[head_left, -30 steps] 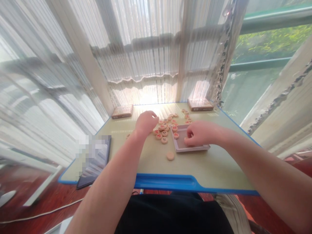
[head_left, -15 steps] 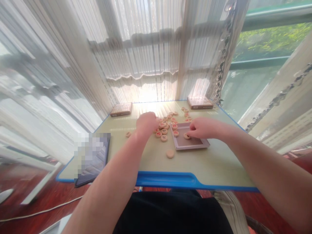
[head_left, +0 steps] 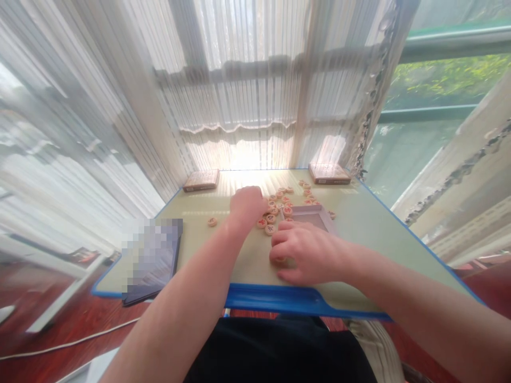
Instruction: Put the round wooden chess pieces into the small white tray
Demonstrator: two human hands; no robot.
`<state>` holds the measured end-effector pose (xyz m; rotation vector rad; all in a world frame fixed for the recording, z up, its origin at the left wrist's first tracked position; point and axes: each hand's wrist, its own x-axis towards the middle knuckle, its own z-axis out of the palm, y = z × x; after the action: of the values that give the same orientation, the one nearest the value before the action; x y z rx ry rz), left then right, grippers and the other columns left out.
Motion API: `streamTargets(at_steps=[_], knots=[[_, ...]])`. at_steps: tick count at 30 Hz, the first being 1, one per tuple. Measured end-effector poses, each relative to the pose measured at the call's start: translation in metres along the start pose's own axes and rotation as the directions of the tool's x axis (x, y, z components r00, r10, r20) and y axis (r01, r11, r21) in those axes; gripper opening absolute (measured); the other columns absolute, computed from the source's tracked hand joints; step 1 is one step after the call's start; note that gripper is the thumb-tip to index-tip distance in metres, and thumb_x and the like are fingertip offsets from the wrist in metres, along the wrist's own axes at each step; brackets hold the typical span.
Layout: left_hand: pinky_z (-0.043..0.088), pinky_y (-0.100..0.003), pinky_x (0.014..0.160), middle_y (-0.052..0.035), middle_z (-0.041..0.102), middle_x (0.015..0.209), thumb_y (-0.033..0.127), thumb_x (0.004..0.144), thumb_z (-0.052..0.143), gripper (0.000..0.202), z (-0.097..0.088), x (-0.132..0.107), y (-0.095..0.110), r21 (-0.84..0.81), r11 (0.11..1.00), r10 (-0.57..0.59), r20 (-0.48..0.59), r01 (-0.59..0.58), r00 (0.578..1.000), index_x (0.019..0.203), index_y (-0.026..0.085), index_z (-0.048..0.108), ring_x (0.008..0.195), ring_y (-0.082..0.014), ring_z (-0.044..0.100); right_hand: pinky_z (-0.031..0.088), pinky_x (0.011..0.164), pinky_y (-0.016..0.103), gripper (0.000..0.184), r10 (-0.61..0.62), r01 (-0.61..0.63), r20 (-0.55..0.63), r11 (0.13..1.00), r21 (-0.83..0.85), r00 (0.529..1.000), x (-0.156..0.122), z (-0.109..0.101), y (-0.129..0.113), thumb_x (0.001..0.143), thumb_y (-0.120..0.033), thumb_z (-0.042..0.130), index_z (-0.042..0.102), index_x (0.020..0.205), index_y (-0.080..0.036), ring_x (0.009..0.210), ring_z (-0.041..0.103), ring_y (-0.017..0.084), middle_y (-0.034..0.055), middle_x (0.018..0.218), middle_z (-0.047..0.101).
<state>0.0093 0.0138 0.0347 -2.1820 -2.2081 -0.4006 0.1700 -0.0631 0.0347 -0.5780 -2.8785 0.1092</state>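
Observation:
A pile of round wooden xiangqi pieces (head_left: 270,218) with red and black characters lies mid-table, several leaning on or over the left wall of a shallow lidless box (head_left: 325,219). At the pile's left side is my left hand (head_left: 248,204), its fingers curled down and mostly hidden; what they hold, if anything, does not show. In front of the box, my right hand (head_left: 305,254) has its fingers bent around a plain-faced xiangqi piece (head_left: 281,259) on the table. This hand covers the near part of the box. A single xiangqi piece (head_left: 212,222) lies apart on the left.
A flat closed box (head_left: 202,180) sits at the far left corner, and another closed box (head_left: 329,174) at the far right. A dark tablet-like device (head_left: 159,266) lies at the left edge. The table (head_left: 359,223) has a blue rim; curtains hang behind it.
My right hand has moved from the piece inside the box toward me, onto the plain-faced piece in front. My left hand has shifted slightly right beside the pile.

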Motion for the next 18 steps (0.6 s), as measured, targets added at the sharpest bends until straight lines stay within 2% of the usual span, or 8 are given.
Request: streamTargets(at_steps=[4, 13, 18], knots=[[0.046, -0.029, 0.070, -0.0094, 0.069, 0.089, 0.027, 0.078, 0.048, 0.025, 0.0004, 0.0020, -0.0016, -0.001, 1.000, -0.032, 0.011, 0.032, 0.999, 0.088, 0.017, 0.068, 0.084, -0.0223, 0.062, 0.038, 0.069, 0.028, 0.010, 0.018, -0.018, -0.014, 1.000, 0.001, 1.000, -0.0005, -0.0005, 0.0067, 0.072, -0.021, 0.058, 0.068, 0.071, -0.019, 0.077, 0.048, 0.017, 0.0042, 0.074, 0.061], [0.047, -0.030, 0.067, -0.0083, 0.069, 0.084, 0.027, 0.077, 0.048, 0.022, 0.0057, 0.0060, -0.0064, -0.005, 1.000, -0.030, 0.005, 0.030, 1.000, 0.084, 0.018, 0.067, 0.081, -0.0228, 0.063, 0.042, 0.071, 0.027, 0.011, 0.078, -0.077, -0.023, 0.995, 0.061, 0.997, 0.0016, -0.0021, 0.0090, 0.073, -0.021, 0.060, 0.070, 0.074, -0.018, 0.077, 0.051, 0.017, 0.0034, 0.069, 0.064], [0.048, -0.031, 0.069, -0.0092, 0.069, 0.086, 0.028, 0.077, 0.047, 0.025, 0.0026, 0.0033, -0.0044, 0.007, 1.000, 0.000, -0.009, 0.000, 1.000, 0.085, 0.018, 0.068, 0.082, -0.0232, 0.063, 0.044, 0.070, 0.027, 0.019, 0.142, -0.137, -0.052, 0.986, 0.095, 0.988, 0.0031, -0.0023, 0.0105, 0.077, -0.020, 0.057, 0.072, 0.089, -0.018, 0.078, 0.054, 0.017, 0.0053, 0.076, 0.065]])
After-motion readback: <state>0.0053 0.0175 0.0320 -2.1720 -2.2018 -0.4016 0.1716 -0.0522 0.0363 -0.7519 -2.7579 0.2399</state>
